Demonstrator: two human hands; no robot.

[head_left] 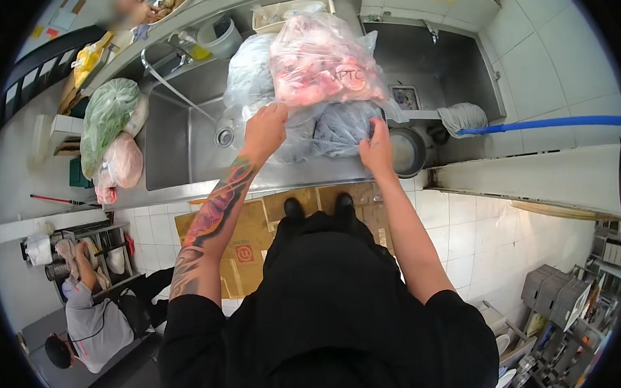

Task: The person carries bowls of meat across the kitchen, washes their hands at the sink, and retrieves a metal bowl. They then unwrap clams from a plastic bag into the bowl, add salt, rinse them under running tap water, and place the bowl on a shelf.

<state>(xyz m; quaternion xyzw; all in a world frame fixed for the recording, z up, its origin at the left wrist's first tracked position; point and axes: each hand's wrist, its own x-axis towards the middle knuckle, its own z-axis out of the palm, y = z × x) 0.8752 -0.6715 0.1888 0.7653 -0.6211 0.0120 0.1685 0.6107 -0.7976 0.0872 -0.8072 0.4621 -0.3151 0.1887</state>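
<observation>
In the head view, my left hand (266, 131) is closed in a pinch on clear plastic film at the near left of the bagged load. My right hand (376, 148) grips the right side of a clear plastic bag with dark grey contents (346, 128). Just beyond it rests a big clear bag of pink, meat-like pieces (322, 62), with letters marked on the plastic. A pale, cloudy plastic bag (248, 72) stands at its left. Folds of film hide which bag my left fingers hold.
A steel sink basin (176, 141) lies at left, a deeper basin (443, 60) at right. Close to my right hand is a round pot (409, 151). A mop head (463, 120) with a blue handle (550, 124) crosses the right side. Another person (97, 314) works at lower left.
</observation>
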